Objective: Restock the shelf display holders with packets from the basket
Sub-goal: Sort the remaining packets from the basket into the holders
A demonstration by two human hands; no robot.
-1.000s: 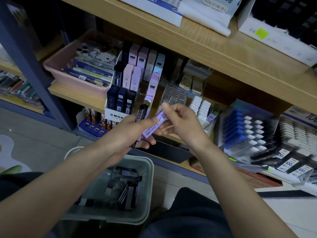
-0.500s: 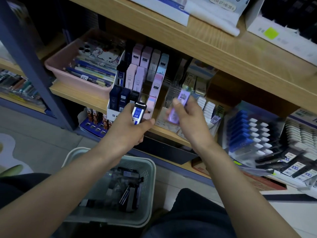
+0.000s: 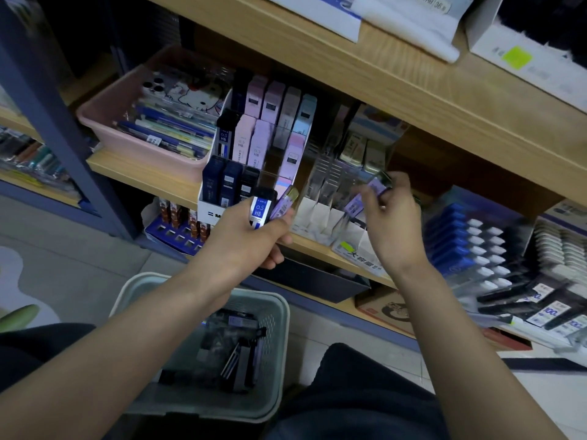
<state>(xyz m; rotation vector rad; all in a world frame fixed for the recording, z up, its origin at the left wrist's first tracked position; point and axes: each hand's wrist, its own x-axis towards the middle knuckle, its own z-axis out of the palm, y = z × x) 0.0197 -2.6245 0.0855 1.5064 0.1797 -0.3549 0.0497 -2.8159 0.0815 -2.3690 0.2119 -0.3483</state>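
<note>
Right hand point(image 3: 394, 230) pinches a purple packet point(image 3: 378, 185) (clear holder point(image 3: 327, 182) just beside the grip); left hand point(image 3: 251, 246) clutches spare packets point(image 3: 262, 209), ready.

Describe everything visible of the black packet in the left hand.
The black packet is a slim, flat case that looks like hard plastic. It is dark at the top, with a blue label reading "0.5 HB" in white. It stands nearly upright, gripped by the left hand, which hides its lower end. A purple packet in the same hand lies against its right edge. It is held in front of the white holder; whether they touch is unclear.
</note>
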